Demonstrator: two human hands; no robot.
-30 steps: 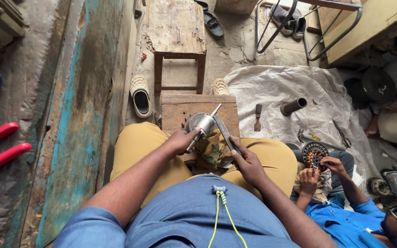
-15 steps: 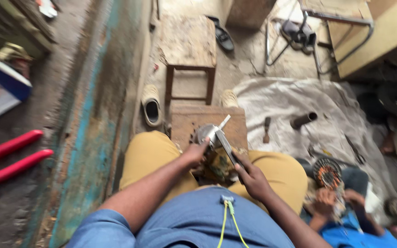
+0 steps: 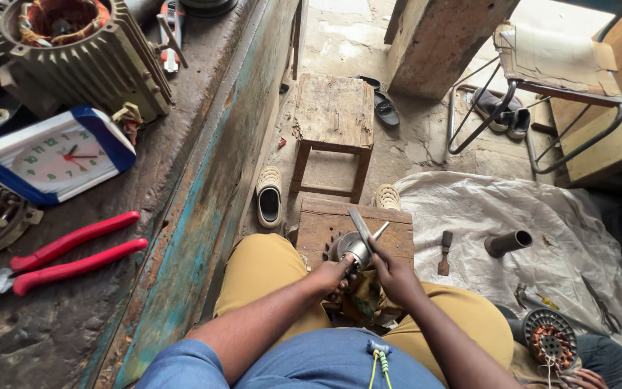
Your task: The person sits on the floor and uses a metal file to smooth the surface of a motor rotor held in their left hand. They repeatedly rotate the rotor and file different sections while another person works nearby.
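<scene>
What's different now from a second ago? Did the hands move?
Mostly the view swung left, so the workbench with the clock, red-handled cutters and motor housing came into sight. The left hand still grips the round metal part, and the right hand still holds the flat tool against it. The wooden stool and sandals stayed put.

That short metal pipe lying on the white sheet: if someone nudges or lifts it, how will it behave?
The metal pipe is round and lies on its side, so a sideways push would probably roll it, though the wrinkled white sheet may stop it soon. It looks thick-walled and rigid, so likely heavy for its size and not floppy. Its dull, rusty surface suggests a fair grip.
</scene>
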